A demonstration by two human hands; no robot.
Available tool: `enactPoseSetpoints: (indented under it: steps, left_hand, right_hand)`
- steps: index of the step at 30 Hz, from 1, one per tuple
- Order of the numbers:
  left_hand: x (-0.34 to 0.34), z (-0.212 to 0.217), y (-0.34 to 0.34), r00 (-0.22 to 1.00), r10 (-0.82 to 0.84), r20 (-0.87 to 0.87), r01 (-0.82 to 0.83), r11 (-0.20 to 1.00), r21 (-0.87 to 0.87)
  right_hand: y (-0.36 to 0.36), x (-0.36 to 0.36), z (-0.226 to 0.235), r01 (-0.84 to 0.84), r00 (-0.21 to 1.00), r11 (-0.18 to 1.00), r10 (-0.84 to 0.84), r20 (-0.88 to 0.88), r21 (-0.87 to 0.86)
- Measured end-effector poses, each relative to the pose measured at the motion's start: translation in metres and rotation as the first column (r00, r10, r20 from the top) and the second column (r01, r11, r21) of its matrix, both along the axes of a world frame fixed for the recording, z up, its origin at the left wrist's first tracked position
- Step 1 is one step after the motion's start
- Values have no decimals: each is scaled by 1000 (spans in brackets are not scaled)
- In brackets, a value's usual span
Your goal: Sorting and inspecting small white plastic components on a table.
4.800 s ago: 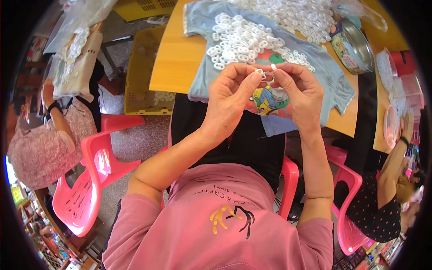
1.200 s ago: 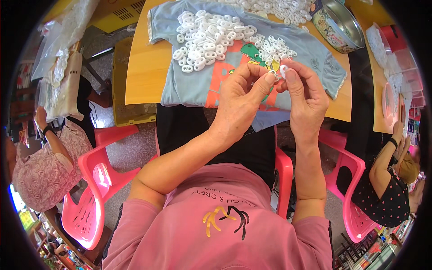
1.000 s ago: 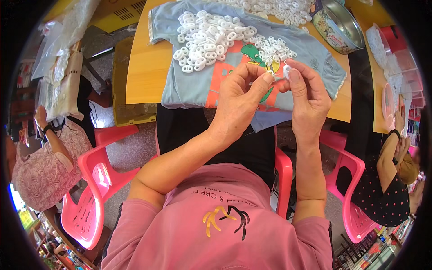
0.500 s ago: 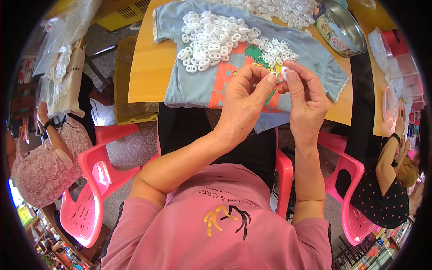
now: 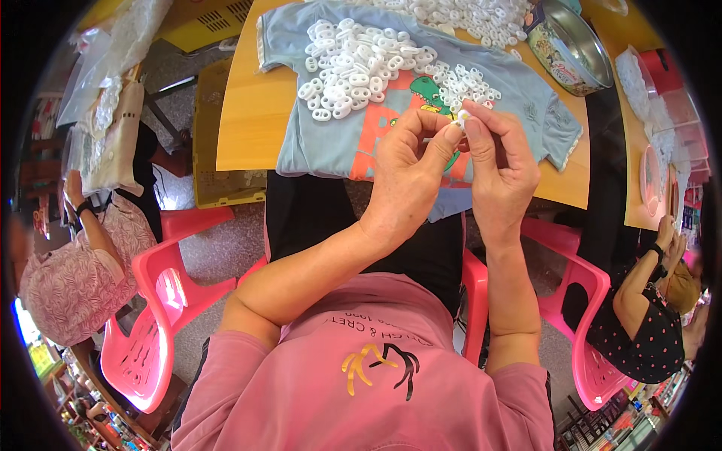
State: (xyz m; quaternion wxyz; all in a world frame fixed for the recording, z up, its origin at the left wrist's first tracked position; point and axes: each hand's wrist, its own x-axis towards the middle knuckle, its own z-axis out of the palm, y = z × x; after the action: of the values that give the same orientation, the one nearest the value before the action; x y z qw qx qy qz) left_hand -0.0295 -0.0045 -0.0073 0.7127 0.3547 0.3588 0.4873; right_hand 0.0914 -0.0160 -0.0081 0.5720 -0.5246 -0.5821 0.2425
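My left hand [image 5: 410, 173] and my right hand [image 5: 502, 169] meet fingertip to fingertip above the near side of a light blue T-shirt [image 5: 312, 143]. Between the pinched thumbs and fingers is a small white plastic piece [image 5: 462, 116], mostly covered; whether each hand has its own part cannot be made out. Beyond my left hand lies a heap of white two-hole plastic pieces [image 5: 352, 71] on the shirt. A heap of smaller white pieces [image 5: 470, 84] sits just past my right fingers, by the shirt's green printed figure.
More white pieces [image 5: 481, 21] cover the table's far side. An open round metal tin [image 5: 568, 56] stands at far right on the wooden table [image 5: 244, 128]. People sit on both sides, near pink chairs [image 5: 143, 331]. A yellow crate [image 5: 226, 184] is at left.
My right hand has moved slightly left, bringing its white piece against my left fingertips. The gap between the hands has closed. The person at right has shifted their arms.
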Motion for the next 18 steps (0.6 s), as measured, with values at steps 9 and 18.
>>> enactPoseSetpoints:
  steps: [9,18]
  left_hand:
    - [8,-16,2,992,121,35,-125,981,147]
    - [4,-13,5,995,85,-48,-79,989,124]
  right_hand:
    - [1,-13,-10,86,979,995,-74,-193,54]
    - [5,-5,9,166,946,986,-166,-280,-22]
